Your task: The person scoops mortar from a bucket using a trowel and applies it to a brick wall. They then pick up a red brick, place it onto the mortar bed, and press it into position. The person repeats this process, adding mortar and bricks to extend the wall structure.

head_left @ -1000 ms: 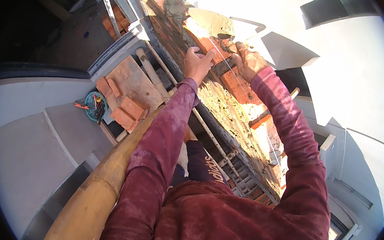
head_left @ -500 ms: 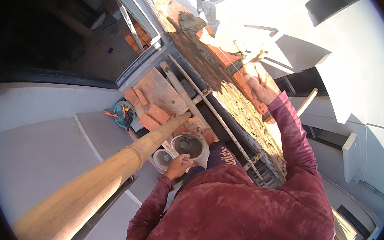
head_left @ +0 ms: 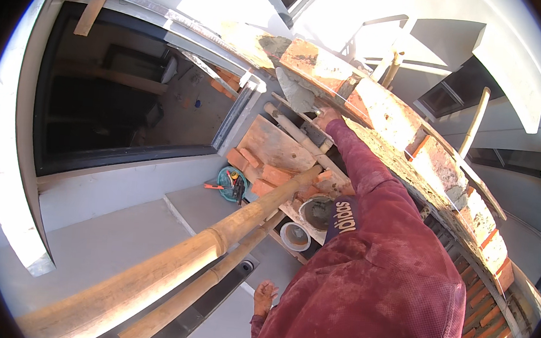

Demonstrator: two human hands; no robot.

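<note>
My right hand (head_left: 327, 119) is closed round the handle of a trowel (head_left: 294, 92). Its wide grey blade lies against the inner side of the brick wall, just below a brick (head_left: 317, 64) in the top course. Grey mortar shows between the bricks, and a thin string runs along the course. Low by my side, my left hand (head_left: 265, 297) hangs with loosely curled fingers and nothing visible in it. A mortar bucket (head_left: 305, 217) and a smaller white bucket (head_left: 283, 235) stand near my legs, both apart from the left hand.
Thick bamboo poles (head_left: 214, 244) slant across the left foreground. Loose bricks (head_left: 276, 175) lie on a wooden board (head_left: 272, 145), beside a teal basket of tools (head_left: 220, 181). A dark window opening (head_left: 117, 93) is at the left. More bamboo (head_left: 474, 121) rises beyond the wall.
The view has turned. My right hand has moved from the top bricks to the wall's inner side, where the trowel blade now shows. My left hand has moved away from the buckets.
</note>
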